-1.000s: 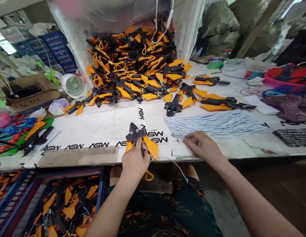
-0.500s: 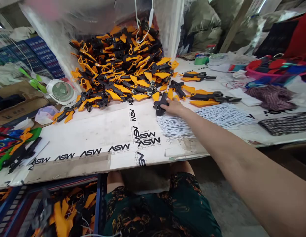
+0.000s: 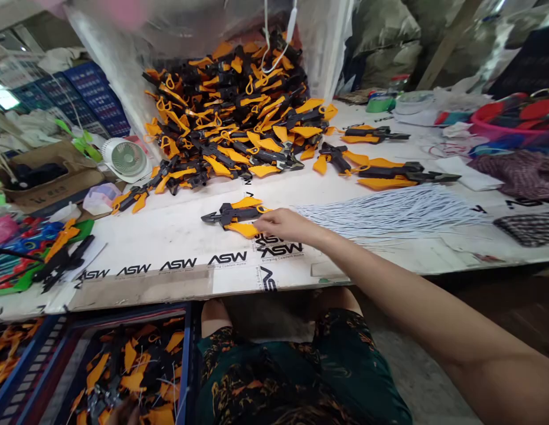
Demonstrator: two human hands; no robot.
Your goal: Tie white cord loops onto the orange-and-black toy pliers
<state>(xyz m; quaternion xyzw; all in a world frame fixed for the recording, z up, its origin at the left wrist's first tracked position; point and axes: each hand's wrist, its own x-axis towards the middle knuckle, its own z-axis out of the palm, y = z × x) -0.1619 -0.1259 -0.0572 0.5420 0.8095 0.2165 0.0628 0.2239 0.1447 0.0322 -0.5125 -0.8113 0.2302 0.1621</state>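
My right hand (image 3: 281, 225) reaches across the white table board (image 3: 168, 233), fingers closed on the orange handles of a black-and-orange pair of pliers (image 3: 230, 213). The pliers lie flat, jaws pointing left. Just right of the hand lies a bundle of white cords (image 3: 389, 212). A big pile of the same pliers (image 3: 230, 112) spills from a clear bag at the back. A small skin-coloured patch at the bottom edge, over the blue crate (image 3: 188, 354), may be my left hand (image 3: 121, 415); no fingers show.
The crate below the table edge holds several pliers with cords. A small white fan (image 3: 126, 158) and a cardboard box (image 3: 48, 177) stand at the left. Loose pliers (image 3: 389, 172) lie behind the cords. Cloth and a red basin (image 3: 513, 127) crowd the right.
My right hand took a pair of pliers from the edge of the pile and drew it left and nearer. The pliers my left hand held on the table a second ago are gone; that hand dropped toward the crate.
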